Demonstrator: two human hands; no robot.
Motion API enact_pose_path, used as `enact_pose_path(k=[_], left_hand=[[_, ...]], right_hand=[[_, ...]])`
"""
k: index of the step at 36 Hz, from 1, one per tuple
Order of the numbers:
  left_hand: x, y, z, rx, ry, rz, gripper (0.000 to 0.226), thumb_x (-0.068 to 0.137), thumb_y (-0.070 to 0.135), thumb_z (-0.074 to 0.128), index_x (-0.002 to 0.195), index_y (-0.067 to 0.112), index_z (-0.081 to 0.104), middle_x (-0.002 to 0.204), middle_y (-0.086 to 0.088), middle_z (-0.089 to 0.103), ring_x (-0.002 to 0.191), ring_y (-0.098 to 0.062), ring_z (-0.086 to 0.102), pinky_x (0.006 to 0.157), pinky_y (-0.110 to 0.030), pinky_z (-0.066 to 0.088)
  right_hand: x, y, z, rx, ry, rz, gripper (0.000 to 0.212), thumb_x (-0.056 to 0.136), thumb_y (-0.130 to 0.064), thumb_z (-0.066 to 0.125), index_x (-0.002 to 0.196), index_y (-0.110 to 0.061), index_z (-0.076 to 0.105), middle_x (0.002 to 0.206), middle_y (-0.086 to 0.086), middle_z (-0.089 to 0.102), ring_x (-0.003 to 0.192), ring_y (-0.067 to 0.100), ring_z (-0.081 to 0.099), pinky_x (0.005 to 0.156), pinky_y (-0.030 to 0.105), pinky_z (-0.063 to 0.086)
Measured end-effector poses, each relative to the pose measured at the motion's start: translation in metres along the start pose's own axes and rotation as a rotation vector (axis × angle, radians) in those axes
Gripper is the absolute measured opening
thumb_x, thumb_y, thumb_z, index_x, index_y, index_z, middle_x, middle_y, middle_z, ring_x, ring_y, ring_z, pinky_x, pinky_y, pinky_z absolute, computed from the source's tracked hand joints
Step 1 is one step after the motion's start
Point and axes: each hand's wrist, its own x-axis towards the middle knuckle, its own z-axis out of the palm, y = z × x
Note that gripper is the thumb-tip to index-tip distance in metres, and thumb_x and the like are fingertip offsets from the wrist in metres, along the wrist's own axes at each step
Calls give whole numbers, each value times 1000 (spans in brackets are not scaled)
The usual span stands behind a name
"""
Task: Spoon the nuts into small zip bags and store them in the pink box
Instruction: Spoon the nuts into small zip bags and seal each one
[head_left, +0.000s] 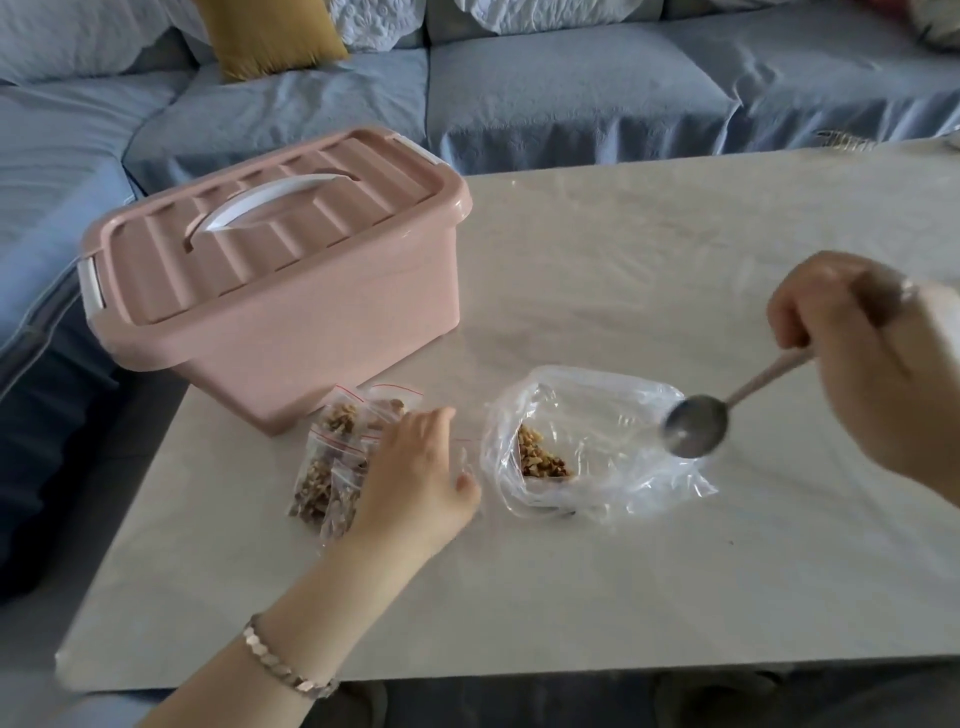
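**nutjob22:** ok so where's the spoon (696, 423) at and which way is it pointing?

**kitchen_lurker:** It's held in the air over the right edge of the big clear plastic bag (613, 415). Its long axis runs on a diagonal: the bowl is down-left toward the bag and the handle goes up-right into the right hand (857, 358). The bowl looks empty from here. That hand comes in from the right with its fingers curled tight round the end of the handle, knuckles up.

**nutjob22:** and the nuts?

**kitchen_lurker:** There's a small heap of chopped nuts (543, 457) in the left corner of the big bag, which lies crumpled on the table (571, 597) with its mouth gaping upward. Just left of it is a pile of small zip bags (332, 462) already filled. It looks like 4, but they overlap so don't quote me. They lie side by side, long sides running toward the pink box (275, 291), the far ones touching it or nearly so.

**nutjob22:** left hand doing anything?

**kitchen_lurker:** The left hand (415, 467) is palm down, with relaxed, fairly straight fingers resting on the right side of the pile and the thumb sticking out toward the big bag. It isn't clenched on anything I can see. There's something clear with a red strip by the thumb, too blurry to call. A bracelet (288, 670) is on that wrist.

**nutjob22:** box open?

**kitchen_lurker:** Nope, the lid's on and its white handle (270, 200) lies flat. The box is at the table's far-left corner, long side angled, with a blue sofa (519, 104) behind it.
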Motion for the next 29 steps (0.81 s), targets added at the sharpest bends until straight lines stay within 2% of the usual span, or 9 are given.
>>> enact_pose_path(k=[4, 7, 12, 15, 17, 18, 21, 25, 29], left_hand=[[-6, 7, 15, 111, -12, -96, 76, 85, 37, 55, 145, 13, 14, 151, -9, 16, 139, -28, 14, 114, -37, 13], [-12, 14, 26, 57, 113, -232, 91, 71, 31, 76, 141, 0, 27, 139, -28, 34, 128, -46, 33, 106, -51, 29], [-7, 33, 35, -81, 77, -420, 99, 82, 34, 67, 146, 6, -2, 142, -21, 27, 131, -33, 27, 108, -37, 25], [4, 37, 48, -12, 99, -364, 100, 69, 27, 78, 142, -6, 19, 121, -26, 48, 107, -38, 52, 86, -39, 47], [9, 37, 59, 2, 127, -357, 93, 60, 21, 83, 134, -12, 36, 98, -27, 57, 82, -39, 59, 64, -38, 52], [10, 38, 61, -7, 121, -351, 89, 62, 18, 80, 134, -12, 37, 96, -27, 57, 79, -39, 59, 63, -38, 51], [9, 38, 66, -17, 56, -324, 84, 70, 12, 69, 138, -12, 27, 106, -27, 53, 91, -39, 55, 78, -40, 47], [2, 26, 81, 67, 90, -290, 82, 54, 15, 79, 122, -16, 47, 89, -27, 58, 76, -41, 58, 68, -44, 51], [-3, 22, 87, 21, 91, -317, 77, 74, 23, 67, 135, -9, 33, 118, -30, 50, 107, -46, 51, 91, -51, 44]], right_hand=[[-8, -1, 15, 136, 106, 159, 43, 85, -43, 25, 63, -16, 50, 55, 3, 54, 46, 23, 42, 44, 26, 36], [-25, 5, 37, 162, 96, 207, 44, 88, -45, 25, 64, -19, 51, 54, -3, 58, 46, 14, 49, 44, 14, 36], [-48, 28, 63, 228, 111, 346, 36, 95, -38, 36, 70, -21, 56, 58, -8, 65, 46, 14, 52, 48, 16, 40], [-58, 36, 68, 220, 131, 377, 32, 96, -35, 41, 72, -22, 58, 64, -11, 67, 47, 13, 53, 49, 13, 41], [-62, 40, 69, 223, 139, 409, 30, 98, -29, 43, 72, -24, 59, 66, -12, 67, 49, 12, 53, 50, 14, 42], [-64, 41, 69, 223, 142, 421, 30, 97, -28, 43, 72, -24, 59, 67, -12, 67, 49, 12, 53, 51, 15, 42], [-70, 43, 69, 221, 126, 436, 28, 96, -26, 45, 73, -26, 60, 68, -12, 67, 49, 7, 53, 51, 14, 42], [-79, 48, 72, 250, 99, 476, 27, 95, -26, 46, 73, -26, 62, 68, -12, 68, 50, 8, 52, 51, 12, 42], [-85, 49, 76, 288, 92, 506, 25, 95, -25, 47, 75, -26, 62, 70, -12, 68, 52, 9, 53, 52, 11, 42]])
